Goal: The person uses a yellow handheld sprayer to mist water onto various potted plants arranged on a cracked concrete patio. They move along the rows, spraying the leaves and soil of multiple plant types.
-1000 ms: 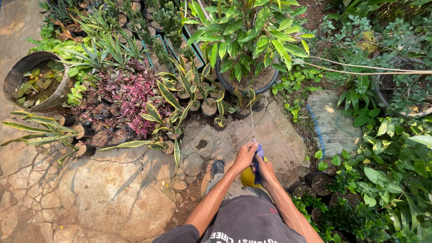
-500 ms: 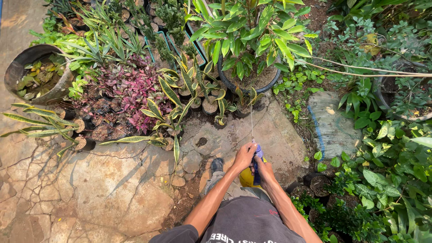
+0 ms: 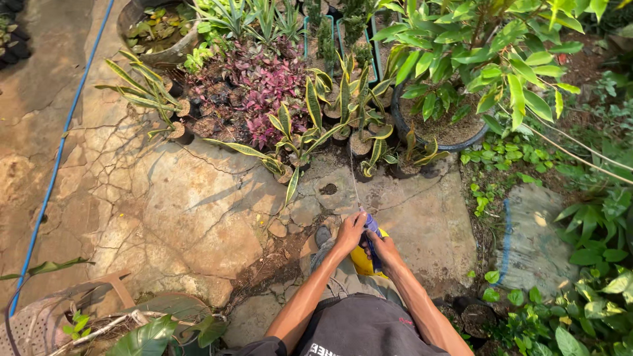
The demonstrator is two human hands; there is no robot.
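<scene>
Both my hands meet in front of my waist around a yellow spray bottle (image 3: 361, 262) with a blue-purple nozzle. My left hand (image 3: 348, 231) grips the top near the nozzle, and my right hand (image 3: 384, 247) holds the bottle's side. A thin stream of water (image 3: 355, 184) runs from the nozzle toward small potted snake plants (image 3: 343, 112) with yellow-edged leaves. Behind them grows a patch of purple-leaved plants (image 3: 264, 86). My foot shows just below my hands.
A large dark pot (image 3: 455, 135) with a leafy green shrub stands at the right. A blue hose (image 3: 59, 151) runs down the cracked stone paving at left. A round tub with plants (image 3: 155, 29) sits top left. Dense greenery (image 3: 587, 264) fills the right edge; a tipped pot (image 3: 165, 310) lies near left.
The view has swung left, so the plants and paving sit further right and the blue hose has come into sight. My hands stay on the spray bottle, still spraying.
</scene>
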